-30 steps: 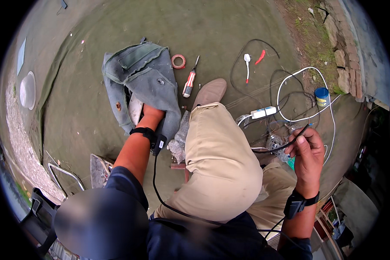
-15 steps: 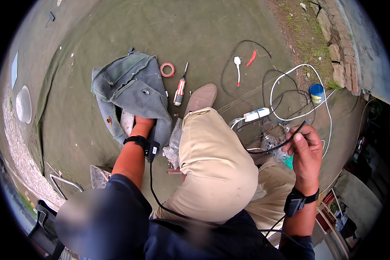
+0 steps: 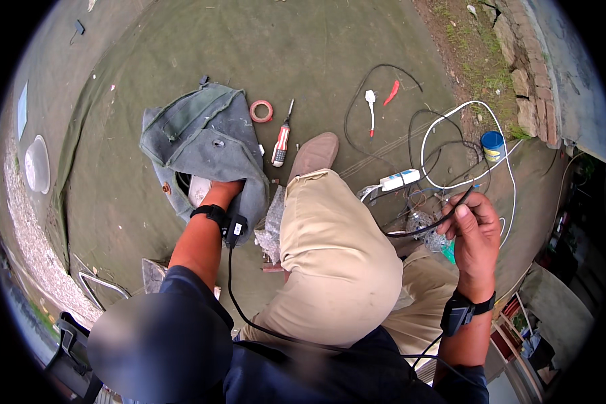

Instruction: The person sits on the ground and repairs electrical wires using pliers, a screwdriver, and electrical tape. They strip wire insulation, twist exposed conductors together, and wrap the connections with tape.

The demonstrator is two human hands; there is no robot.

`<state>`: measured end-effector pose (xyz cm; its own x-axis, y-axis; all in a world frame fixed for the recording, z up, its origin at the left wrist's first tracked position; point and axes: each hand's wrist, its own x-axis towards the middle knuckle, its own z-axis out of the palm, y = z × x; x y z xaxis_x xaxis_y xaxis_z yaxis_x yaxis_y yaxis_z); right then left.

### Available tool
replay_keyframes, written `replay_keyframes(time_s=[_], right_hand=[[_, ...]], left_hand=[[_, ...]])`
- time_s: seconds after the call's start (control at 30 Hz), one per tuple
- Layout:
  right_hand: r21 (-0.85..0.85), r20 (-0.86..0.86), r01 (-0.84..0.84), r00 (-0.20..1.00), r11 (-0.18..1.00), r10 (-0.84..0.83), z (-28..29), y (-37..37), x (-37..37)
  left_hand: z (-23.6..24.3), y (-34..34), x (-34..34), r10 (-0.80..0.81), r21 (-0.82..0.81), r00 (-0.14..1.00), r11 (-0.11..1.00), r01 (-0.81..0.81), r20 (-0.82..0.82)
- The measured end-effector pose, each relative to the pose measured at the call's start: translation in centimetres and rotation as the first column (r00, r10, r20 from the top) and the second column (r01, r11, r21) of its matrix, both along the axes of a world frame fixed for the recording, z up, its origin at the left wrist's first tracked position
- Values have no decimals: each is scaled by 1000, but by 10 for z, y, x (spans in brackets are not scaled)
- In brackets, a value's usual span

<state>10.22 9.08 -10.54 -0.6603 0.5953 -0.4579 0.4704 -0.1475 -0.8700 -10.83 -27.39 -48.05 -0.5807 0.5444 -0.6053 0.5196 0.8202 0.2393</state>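
My left hand [image 3: 225, 191] reaches into the mouth of a grey-blue cloth bag [image 3: 212, 151] on the ground; its fingers are hidden inside. Something pale [image 3: 198, 190] shows in the opening beside the wrist. My right hand [image 3: 475, 229] is raised at the right, pinching a black cable [image 3: 421, 233] between thumb and fingers. The cable's end sticks up above the fingertips, and the rest runs down left behind my knee. Beyond the bag lie a roll of red tape [image 3: 261, 103] and a red-and-white-handled screwdriver [image 3: 281, 143].
A white power strip [image 3: 399, 179], a white plug [image 3: 370, 101], a red strip [image 3: 392, 93] and looped white and black cords lie to the right. A blue tin [image 3: 493, 145] stands among them. Bubble wrap [image 3: 271, 229] sits beside my leg; stone edging [image 3: 518, 81] runs far right.
My left hand shifts slightly inside the bag, and the bag's folds sag and move a little with it. My right hand keeps its hold on the cable, almost still.
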Motion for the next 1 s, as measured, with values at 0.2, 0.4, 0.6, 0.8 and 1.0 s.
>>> replay_keyframes(time_s=[0.2,0.4,0.6,0.8,1.0], right_hand=[[-12,-9,-3,1000,1000,3,-1,-2,-2],[-11,-27,1,1000,1000,-1,-4,-3,4],[-13,-45,5,999,1000,-5,-8,-3,11],[-42,-58,11,998,999,-14,-8,-6,11],[-29,-62,11,998,1000,-13,-5,-5,10]], left_hand=[[-11,-10,3,-3,3,1000,1000,3,23],[-13,-11,8,-7,18,999,1000,6,47],[-18,-20,11,-8,23,997,1000,6,74],[-25,-22,19,-12,25,996,1000,10,84],[-34,-21,31,-7,2,999,1000,6,41]])
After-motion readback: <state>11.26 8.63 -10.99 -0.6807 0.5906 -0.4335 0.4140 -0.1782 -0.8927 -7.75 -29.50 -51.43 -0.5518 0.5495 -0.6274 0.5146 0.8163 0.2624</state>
